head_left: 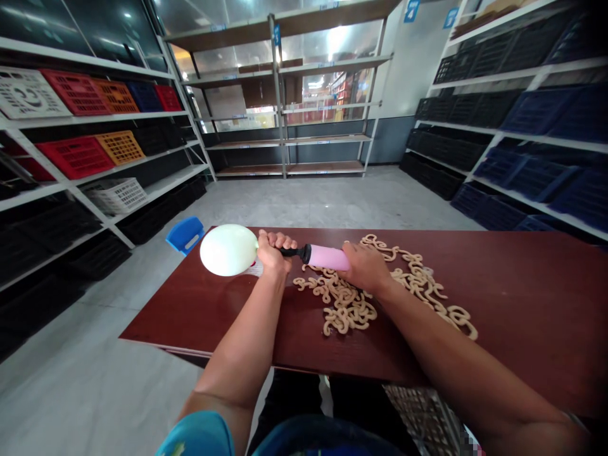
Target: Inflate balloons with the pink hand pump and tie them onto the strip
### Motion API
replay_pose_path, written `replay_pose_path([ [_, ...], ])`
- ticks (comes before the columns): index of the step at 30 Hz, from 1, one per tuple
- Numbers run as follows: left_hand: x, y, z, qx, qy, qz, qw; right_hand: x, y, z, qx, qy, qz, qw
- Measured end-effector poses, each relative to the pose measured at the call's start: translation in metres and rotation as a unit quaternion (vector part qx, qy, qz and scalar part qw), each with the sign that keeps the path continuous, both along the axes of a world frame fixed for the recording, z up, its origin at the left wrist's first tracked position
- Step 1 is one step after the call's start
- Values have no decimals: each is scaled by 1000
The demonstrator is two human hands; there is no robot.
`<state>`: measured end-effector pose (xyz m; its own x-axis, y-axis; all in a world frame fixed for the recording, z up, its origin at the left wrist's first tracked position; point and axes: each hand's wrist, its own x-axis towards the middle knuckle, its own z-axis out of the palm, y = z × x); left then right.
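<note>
A pale, whitish-green balloon (228, 250), inflated and round, sits above the left part of the table. My left hand (274, 250) is closed around its neck and the black nozzle end of a hand balloon pump (327, 256). The pump has a pink barrel with a black collar. Around the barrel's right end, my right hand (365, 266) is wrapped, hiding that end. Below and beyond my right hand lie loose tan, curly S-shaped pieces (349, 315) in a spread heap. A small white printed sheet (256, 268) shows partly behind the balloon and my left hand.
The dark red-brown table (513, 297) stands before me. A blue stool (185, 234) is past its left corner. Shelves with coloured crates (76, 157) line the left, dark crates (546, 164) the right. A metal rack (285, 139) stands at the back. A basket (422, 411) is below the table.
</note>
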<state>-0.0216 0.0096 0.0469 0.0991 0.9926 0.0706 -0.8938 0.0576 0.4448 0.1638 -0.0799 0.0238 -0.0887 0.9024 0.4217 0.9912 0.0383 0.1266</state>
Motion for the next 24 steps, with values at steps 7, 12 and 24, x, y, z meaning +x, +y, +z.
replay_pose_path([
  [7,-16,9,6,-8,14,20,1000,3,3,4,-24,16,5,1000],
  [12,-49,24,11,-39,5,75,996,28,4,7,-50,9,-40,998],
  [24,-9,5,2,-21,15,22,999,11,1,5,-36,-1,-19,999],
])
